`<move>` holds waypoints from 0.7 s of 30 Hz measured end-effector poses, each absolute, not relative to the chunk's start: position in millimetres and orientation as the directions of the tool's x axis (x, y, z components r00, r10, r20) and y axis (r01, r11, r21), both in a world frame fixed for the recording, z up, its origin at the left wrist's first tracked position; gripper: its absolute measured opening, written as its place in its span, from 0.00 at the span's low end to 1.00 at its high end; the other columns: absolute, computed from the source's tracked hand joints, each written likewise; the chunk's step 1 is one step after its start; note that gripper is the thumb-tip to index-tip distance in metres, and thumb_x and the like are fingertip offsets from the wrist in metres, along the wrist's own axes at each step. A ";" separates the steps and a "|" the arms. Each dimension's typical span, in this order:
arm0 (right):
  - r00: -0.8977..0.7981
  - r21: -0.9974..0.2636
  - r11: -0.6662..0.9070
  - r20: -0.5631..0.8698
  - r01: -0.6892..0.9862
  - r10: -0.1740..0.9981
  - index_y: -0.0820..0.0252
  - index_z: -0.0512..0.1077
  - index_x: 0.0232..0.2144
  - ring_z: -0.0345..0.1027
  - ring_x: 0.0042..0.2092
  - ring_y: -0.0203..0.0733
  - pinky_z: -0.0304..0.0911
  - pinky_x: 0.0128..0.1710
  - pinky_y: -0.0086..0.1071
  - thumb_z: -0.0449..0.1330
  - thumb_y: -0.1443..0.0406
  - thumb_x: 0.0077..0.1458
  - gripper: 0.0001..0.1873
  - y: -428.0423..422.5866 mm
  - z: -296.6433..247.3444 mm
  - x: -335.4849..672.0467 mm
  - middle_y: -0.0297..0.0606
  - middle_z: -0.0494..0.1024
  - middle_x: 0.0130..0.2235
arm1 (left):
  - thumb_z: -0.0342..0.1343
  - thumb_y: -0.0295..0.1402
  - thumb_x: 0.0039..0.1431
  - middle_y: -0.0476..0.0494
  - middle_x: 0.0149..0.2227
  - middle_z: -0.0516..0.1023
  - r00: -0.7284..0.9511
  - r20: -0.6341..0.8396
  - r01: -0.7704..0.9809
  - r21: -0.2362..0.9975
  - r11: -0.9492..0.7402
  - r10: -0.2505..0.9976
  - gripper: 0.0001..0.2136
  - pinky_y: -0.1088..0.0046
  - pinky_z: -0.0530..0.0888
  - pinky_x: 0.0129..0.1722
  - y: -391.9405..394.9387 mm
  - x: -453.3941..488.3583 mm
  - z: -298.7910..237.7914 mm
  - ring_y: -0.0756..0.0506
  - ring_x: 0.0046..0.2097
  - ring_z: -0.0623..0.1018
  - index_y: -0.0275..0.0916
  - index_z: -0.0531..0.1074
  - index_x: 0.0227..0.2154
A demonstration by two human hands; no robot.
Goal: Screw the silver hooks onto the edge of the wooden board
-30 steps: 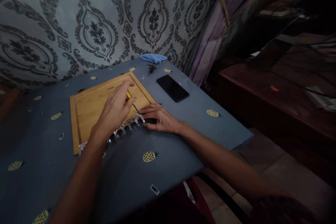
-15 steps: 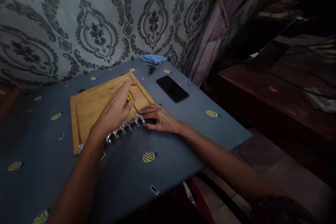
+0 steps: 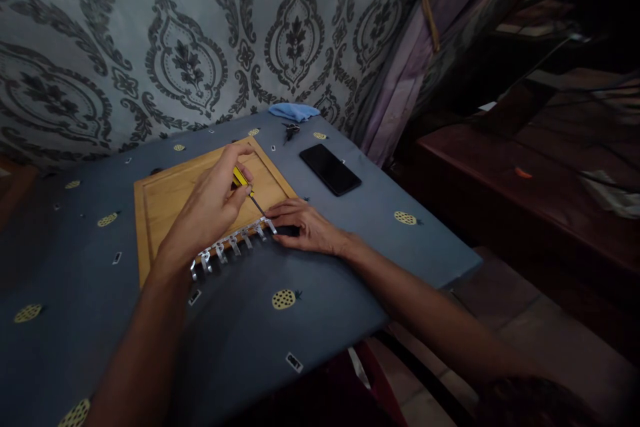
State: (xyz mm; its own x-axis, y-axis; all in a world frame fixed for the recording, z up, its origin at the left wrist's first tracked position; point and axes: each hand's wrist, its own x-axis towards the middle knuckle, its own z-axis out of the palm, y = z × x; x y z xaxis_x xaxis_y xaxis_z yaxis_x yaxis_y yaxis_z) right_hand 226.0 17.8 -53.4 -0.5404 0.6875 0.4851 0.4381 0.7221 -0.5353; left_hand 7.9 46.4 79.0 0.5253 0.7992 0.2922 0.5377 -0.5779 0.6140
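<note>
My left hand [image 3: 207, 200] is closed around the yellow and black handle of a screwdriver [image 3: 241, 176]. The thin shaft slants down to the right, its tip at the right end of a silver metal hook rail [image 3: 233, 241]. This rail with several hooks lies along the near edge of a framed wooden board [image 3: 167, 197], hooks pointing toward me. My right hand [image 3: 313, 227] rests at the board's near right corner, fingers closed about the rail's end. Whether a screw sits under the tip is hidden.
A black phone [image 3: 330, 169] lies right of the board on the blue patterned tabletop [image 3: 340, 307]. Behind it are a small bunch of keys [image 3: 291, 130] and a blue cloth [image 3: 294, 111] near the wall. A dark red wooden bench [image 3: 500, 173] stands to the right.
My left hand has shifted slightly left, and the screwdriver leans further that way. More hooks at the rail's left end now show. My right hand stays in place.
</note>
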 end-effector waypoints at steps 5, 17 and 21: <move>-0.539 -0.543 0.714 0.476 0.442 0.695 0.56 0.82 0.48 0.75 0.58 0.49 0.69 0.60 0.50 0.66 0.62 0.62 0.12 18.2 -53.2 226.0 0.44 0.83 0.55 | 0.51 0.27 0.61 0.44 0.44 0.77 0.553 0.254 0.574 0.575 -0.584 0.793 0.23 0.63 0.76 0.43 45.3 11.7 79.7 0.44 0.39 0.77 0.42 0.64 0.60; -0.539 -0.516 0.734 0.501 0.442 0.677 0.60 0.82 0.47 0.77 0.57 0.51 0.69 0.59 0.49 0.66 0.63 0.63 0.12 17.7 -51.2 224.5 0.48 0.84 0.53 | 0.51 0.27 0.65 0.43 0.45 0.75 0.576 0.289 0.535 0.574 -0.620 0.765 0.22 0.65 0.76 0.44 43.8 19.2 66.8 0.45 0.40 0.78 0.39 0.60 0.62; -0.541 -0.513 0.731 0.495 0.450 0.680 0.58 0.82 0.48 0.76 0.57 0.51 0.69 0.60 0.48 0.67 0.63 0.62 0.12 17.9 -51.3 224.7 0.47 0.84 0.54 | 0.55 0.30 0.66 0.42 0.49 0.76 0.566 0.345 0.551 0.517 -0.655 0.748 0.20 0.65 0.77 0.46 44.3 22.7 61.6 0.42 0.46 0.79 0.40 0.63 0.60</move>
